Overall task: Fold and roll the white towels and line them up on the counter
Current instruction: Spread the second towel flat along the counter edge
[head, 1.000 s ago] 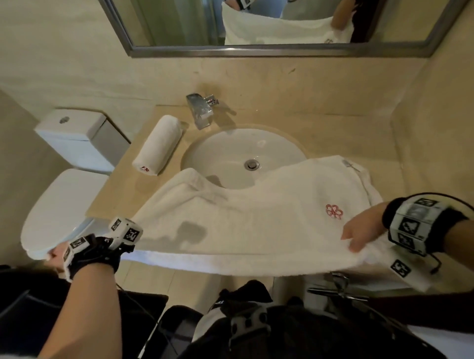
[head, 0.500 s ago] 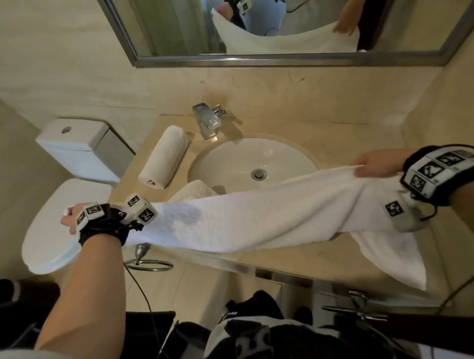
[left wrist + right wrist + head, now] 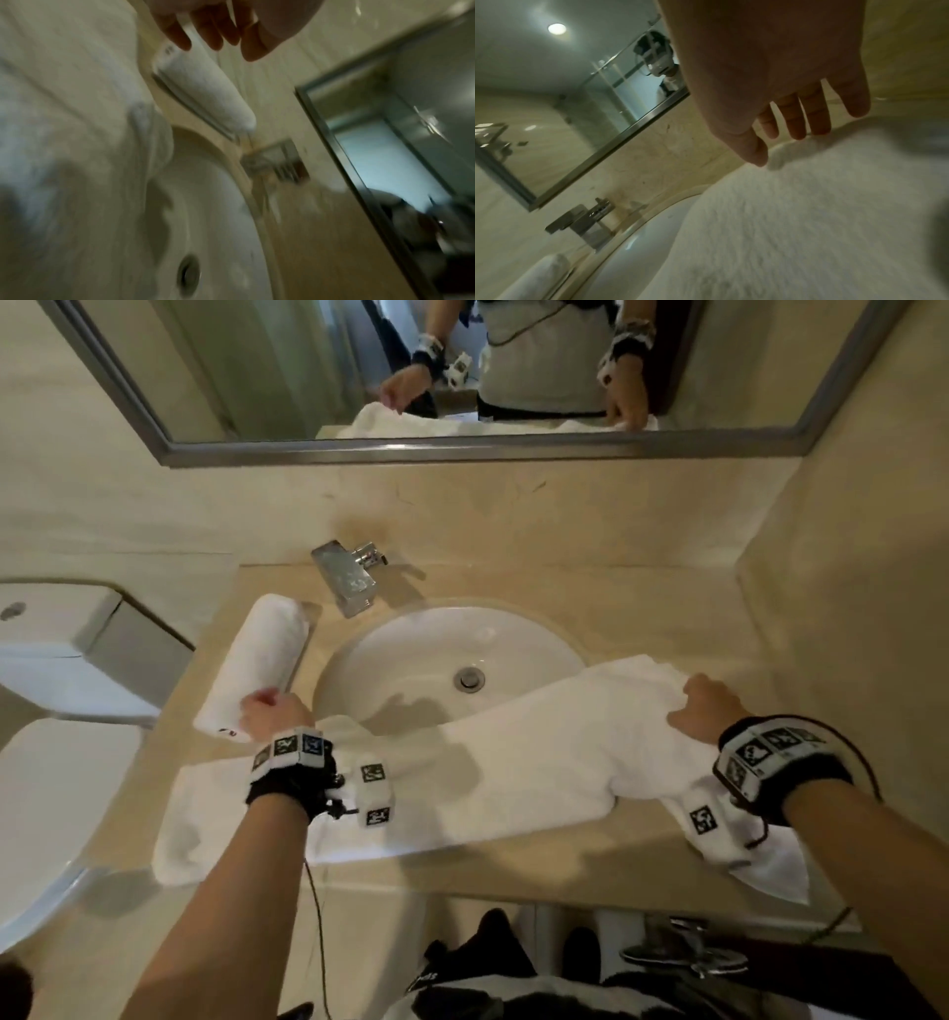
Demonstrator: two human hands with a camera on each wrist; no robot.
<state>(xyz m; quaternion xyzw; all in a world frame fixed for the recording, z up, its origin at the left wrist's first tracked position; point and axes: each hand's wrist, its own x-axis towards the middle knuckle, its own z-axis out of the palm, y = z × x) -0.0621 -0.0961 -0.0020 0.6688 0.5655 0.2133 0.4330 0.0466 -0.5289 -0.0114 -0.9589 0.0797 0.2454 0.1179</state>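
A white towel (image 3: 513, 762), folded lengthwise into a long band, lies along the front of the beige counter (image 3: 667, 608) and over the sink's near edge; its right end hangs off the counter front. My right hand (image 3: 703, 706) rests on the towel's far right end, fingers (image 3: 798, 130) straight and tips touching the towel (image 3: 808, 223). My left hand (image 3: 272, 711) hovers at the near end of a rolled white towel (image 3: 257, 660), just beyond the flat towel's left part. Its fingers (image 3: 213, 36) hang loosely over the rolled towel (image 3: 205, 91) and hold nothing I can see.
The white sink (image 3: 436, 654) sits mid-counter with a chrome faucet (image 3: 349, 577) behind it. A mirror (image 3: 462, 377) hangs on the back wall. A toilet (image 3: 51, 788) and its cistern (image 3: 61, 649) stand left of the counter. A wall closes the right side.
The towel was held stretched in the air between both hands; now it lies on the counter. My left hand has let go and moved right from over the toilet. My right hand has lowered.
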